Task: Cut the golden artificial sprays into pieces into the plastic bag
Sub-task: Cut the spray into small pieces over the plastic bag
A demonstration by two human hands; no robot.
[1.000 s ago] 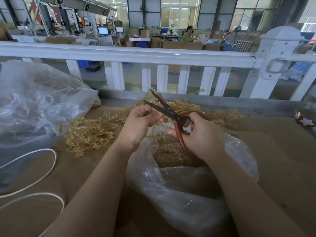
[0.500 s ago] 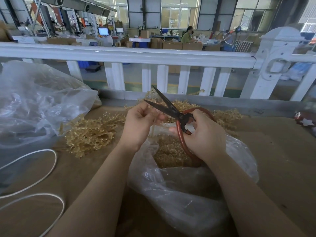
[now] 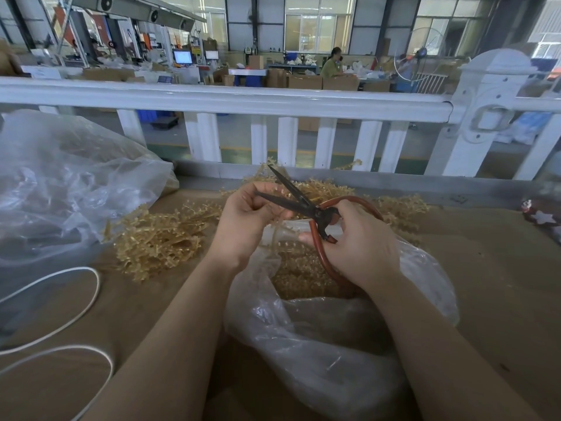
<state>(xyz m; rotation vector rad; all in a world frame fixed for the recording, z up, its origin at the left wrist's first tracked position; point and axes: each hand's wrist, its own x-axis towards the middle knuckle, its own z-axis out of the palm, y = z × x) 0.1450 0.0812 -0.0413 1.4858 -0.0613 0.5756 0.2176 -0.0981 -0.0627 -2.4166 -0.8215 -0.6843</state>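
My right hand (image 3: pixel 355 247) grips the red looped handles of dark-bladed scissors (image 3: pixel 299 200), whose blades stand apart and point up-left. My left hand (image 3: pixel 247 221) pinches a thin golden spray (image 3: pixel 274 238) between the blades; its stem hangs down toward the clear plastic bag (image 3: pixel 328 344). The bag lies open on the table under both hands, with cut golden pieces (image 3: pixel 300 271) piled inside. More uncut golden sprays (image 3: pixel 158 238) lie heaped to the left and behind the hands (image 3: pixel 400 208).
A large crumpled clear bag (image 3: pixel 60 189) fills the left side. White cord loops (image 3: pixel 69 314) lie at the near left. A white railing (image 3: pixel 243 101) runs along the far edge. A small red ornament with a star (image 3: pixel 542 214) sits at the right.
Both hands and the scissors rose slightly and shifted a little right. The blades stay apart, and my left hand keeps its hold on the spray.
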